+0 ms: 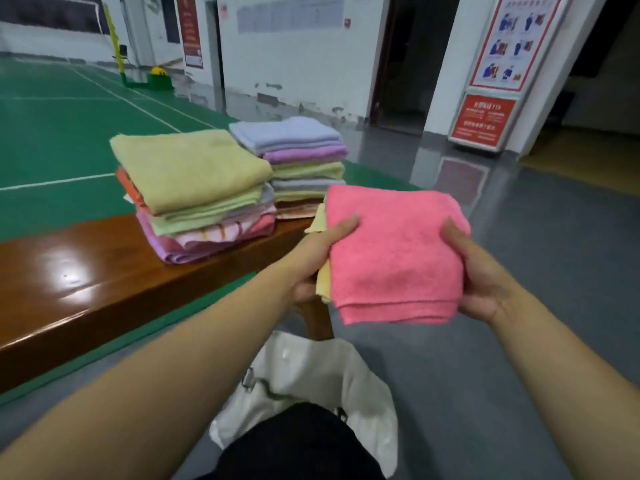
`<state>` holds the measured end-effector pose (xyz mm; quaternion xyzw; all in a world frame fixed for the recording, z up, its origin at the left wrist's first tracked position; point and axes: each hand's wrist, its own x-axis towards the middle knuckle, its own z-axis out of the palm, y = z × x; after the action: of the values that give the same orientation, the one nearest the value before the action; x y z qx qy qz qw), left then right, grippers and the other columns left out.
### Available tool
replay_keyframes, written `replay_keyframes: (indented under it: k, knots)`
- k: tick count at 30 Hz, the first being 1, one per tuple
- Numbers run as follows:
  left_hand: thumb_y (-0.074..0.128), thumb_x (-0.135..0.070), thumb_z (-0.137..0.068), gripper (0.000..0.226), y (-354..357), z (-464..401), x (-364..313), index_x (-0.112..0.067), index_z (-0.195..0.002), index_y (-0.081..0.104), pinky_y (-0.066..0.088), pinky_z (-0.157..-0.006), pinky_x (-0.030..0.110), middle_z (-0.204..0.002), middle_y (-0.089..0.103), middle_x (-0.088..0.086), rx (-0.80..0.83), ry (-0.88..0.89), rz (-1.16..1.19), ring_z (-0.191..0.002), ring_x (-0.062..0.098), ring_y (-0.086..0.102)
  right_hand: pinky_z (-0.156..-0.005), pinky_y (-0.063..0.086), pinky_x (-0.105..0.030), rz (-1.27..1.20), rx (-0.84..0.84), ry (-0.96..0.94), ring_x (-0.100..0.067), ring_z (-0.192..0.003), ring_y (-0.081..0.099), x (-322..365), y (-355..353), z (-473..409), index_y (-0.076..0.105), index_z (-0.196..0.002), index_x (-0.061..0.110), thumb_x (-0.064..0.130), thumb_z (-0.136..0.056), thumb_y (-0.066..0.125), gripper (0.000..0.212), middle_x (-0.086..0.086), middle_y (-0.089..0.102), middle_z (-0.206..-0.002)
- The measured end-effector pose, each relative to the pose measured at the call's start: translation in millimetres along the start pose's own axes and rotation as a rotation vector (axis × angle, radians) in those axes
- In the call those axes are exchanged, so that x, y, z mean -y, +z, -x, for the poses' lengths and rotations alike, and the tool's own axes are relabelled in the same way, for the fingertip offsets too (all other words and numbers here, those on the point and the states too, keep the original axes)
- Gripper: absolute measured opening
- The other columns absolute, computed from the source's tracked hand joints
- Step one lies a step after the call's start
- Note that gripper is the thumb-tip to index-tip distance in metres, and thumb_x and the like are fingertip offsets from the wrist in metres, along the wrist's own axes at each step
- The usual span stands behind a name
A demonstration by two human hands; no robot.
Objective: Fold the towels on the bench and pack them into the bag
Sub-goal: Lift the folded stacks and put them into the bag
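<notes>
I am holding a small folded bundle in the air, just beside the end of the bench [86, 271] and above the white bag [311, 372], which is lying on the floor btw my arms. My left hand [313, 261] is gripping the left edge, thumb on top and the other fingers under, and my right hand [474, 271] is gripping the right edge in the same way, so both are closed around the cloth, not spread. On top is the pink towel [394, 265]; a yellow towel [323, 282] is showing under it at the left side. The cloth is looking soft, light and thick, w/ no stiffness, so I am judging it will sag or unfold if I am taking only one corner; holding both sides is better. Two stacks of folded towels, approx equal in height, are resting on the bench: the near stack [194, 181] and the far stack [298, 157], touching each other.
</notes>
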<state>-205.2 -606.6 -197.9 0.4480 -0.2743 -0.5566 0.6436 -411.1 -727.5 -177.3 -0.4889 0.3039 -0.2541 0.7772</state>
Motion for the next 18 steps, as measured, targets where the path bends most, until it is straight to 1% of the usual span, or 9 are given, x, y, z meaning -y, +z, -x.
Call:
replay_keyframes:
  k: [3, 6, 8, 10, 12, 13, 15, 16, 18]
  knots:
    - [0.078, -0.039, -0.082, 0.066, -19.6, -12.2, 57.7, -0.008, -0.136, 0.057, 0.053, -0.1, 0.048, -0.126, 0.068, 0.018, -0.012, -0.092, -0.03, -0.116, 0.034, 0.065, -0.073, 0.062, -0.048, -0.082, -0.028, 0.159, -0.031, -0.101, 0.073, -59.2, -34.4, -12.0, 0.08, -0.104, 0.008, 0.054, -0.061, 0.087, 0.063, -0.018, 0.072, -0.118]
    - [0.075, -0.038, -0.089, 0.059, -49.7, -20.1, 102.2, -0.011, -0.137, 0.054, 0.059, -0.088, 0.044, -0.12, 0.071, 0.016, -0.03, -0.211, -0.07, -0.109, 0.032, 0.07, -0.081, 0.061, -0.05, -0.157, -0.007, 0.282, -0.034, -0.109, 0.07, -120.6, -50.9, -26.4, 0.068, -0.125, 0.003, 0.042, -0.031, 0.104, 0.109, -0.022, 0.068, -0.125]
    - [0.071, -0.038, -0.09, 0.057, -73.5, -23.3, 126.6, -0.012, -0.138, 0.053, 0.058, -0.092, 0.045, -0.121, 0.071, 0.014, -0.041, -0.283, -0.122, -0.11, 0.032, 0.07, -0.074, 0.063, -0.048, -0.177, 0.002, 0.344, -0.034, -0.102, 0.072, -156.1, -49.2, -34.0, 0.066, -0.123, 0.001, 0.043, -0.036, 0.103, 0.103, -0.024, 0.07, -0.12]
    - [0.073, -0.043, -0.089, 0.062, -100.9, -27.8, 148.7, -0.014, -0.138, 0.051, 0.055, -0.098, 0.049, -0.123, 0.071, 0.012, -0.072, -0.336, -0.191, -0.112, 0.031, 0.069, -0.062, 0.062, -0.042, -0.216, -0.036, 0.407, -0.034, -0.09, 0.075, -185.9, -44.6, -43.5, 0.065, -0.118, 0.0, 0.047, -0.065, 0.086, 0.074, -0.025, 0.073, -0.11]
    - [0.08, -0.058, -0.079, 0.082, -129.7, -32.8, 168.3, -0.016, -0.141, 0.048, 0.053, -0.1, 0.05, -0.125, 0.07, 0.008, -0.107, -0.406, -0.266, -0.112, 0.03, 0.069, -0.064, 0.062, -0.038, -0.246, -0.082, 0.472, -0.035, -0.09, 0.075, -216.7, -43.1, -55.5, 0.062, -0.121, 0.0, 0.05, -0.079, 0.069, 0.066, -0.026, 0.072, -0.109]
    - [0.079, -0.066, -0.075, 0.087, -141.4, -34.8, 175.4, -0.016, -0.14, 0.05, 0.054, -0.099, 0.049, -0.123, 0.071, 0.005, -0.125, -0.433, -0.321, -0.11, 0.027, 0.07, -0.068, 0.061, -0.038, -0.243, -0.113, 0.486, -0.035, -0.093, 0.075, -232.6, -45.1, -63.0, 0.059, -0.125, 0.001, 0.051, -0.077, 0.073, 0.071, -0.026, 0.072, -0.111]
    - [0.064, -0.075, -0.082, 0.071, -161.1, -40.6, 188.5, -0.018, -0.125, 0.065, 0.058, -0.087, 0.038, -0.103, 0.076, -0.004, -0.15, -0.388, -0.516, -0.095, 0.011, 0.072, -0.075, 0.06, -0.038, -0.211, -0.164, 0.489, -0.034, -0.102, 0.073, -259.0, -51.9, -76.0, 0.055, -0.134, 0.005, 0.056, -0.064, 0.088, 0.093, -0.023, 0.071, -0.117]
    - [0.055, -0.073, -0.088, 0.062, -171.3, -44.3, 195.6, -0.018, -0.113, 0.07, 0.057, -0.08, 0.033, -0.091, 0.075, -0.004, -0.216, -0.324, -0.658, -0.084, 0.005, 0.07, -0.078, 0.059, -0.039, -0.18, -0.179, 0.491, -0.034, -0.105, 0.072, -267.3, -54.2, -79.2, 0.054, -0.136, 0.007, 0.058, -0.063, 0.089, 0.096, -0.021, 0.071, -0.118]
    - [0.053, -0.056, -0.098, 0.045, -195.4, -50.5, 210.3, -0.016, -0.099, 0.072, 0.05, -0.08, 0.03, -0.088, 0.073, -0.004, -0.34, -0.117, -0.963, -0.08, 0.006, 0.065, -0.083, 0.055, -0.041, -0.16, -0.178, 0.515, -0.033, -0.105, 0.072, -277.7, -58.7, -82.7, 0.056, -0.135, 0.011, 0.056, -0.076, 0.078, 0.077, -0.018, 0.072, -0.118]
